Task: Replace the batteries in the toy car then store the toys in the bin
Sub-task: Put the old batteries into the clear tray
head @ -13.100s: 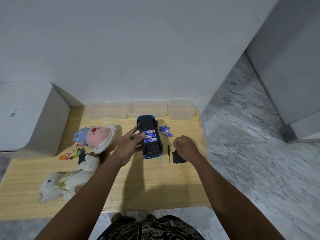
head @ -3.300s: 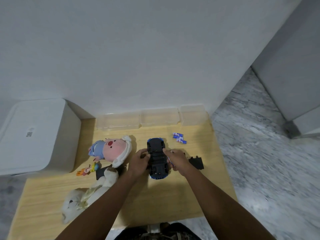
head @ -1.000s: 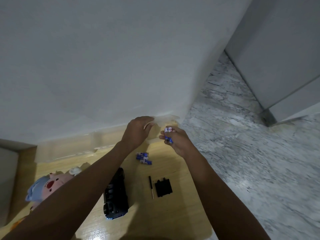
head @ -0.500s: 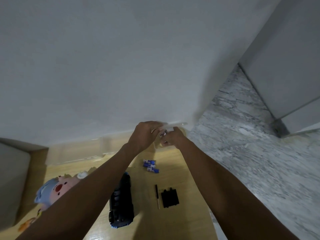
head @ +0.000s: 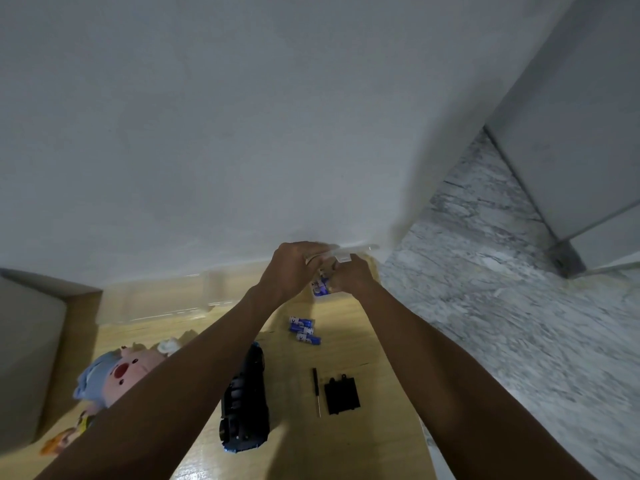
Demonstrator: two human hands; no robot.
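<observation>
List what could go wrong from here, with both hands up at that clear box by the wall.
1. The loose batteries lie unguarded on the table, under the forearms; a sweep of the left hand or right hand coming back could roll them off.
2. They look like the batteries seen between the hands at the clear box, so old and new may get mixed.
3. The small screwdriver and battery cover sit near the table's right edge and could be knocked to the floor.

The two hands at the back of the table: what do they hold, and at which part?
The left hand grips the lid of the small clear box at its raised front edge. The right hand holds batteries at the box's opening; its exact grip is hidden.
</observation>
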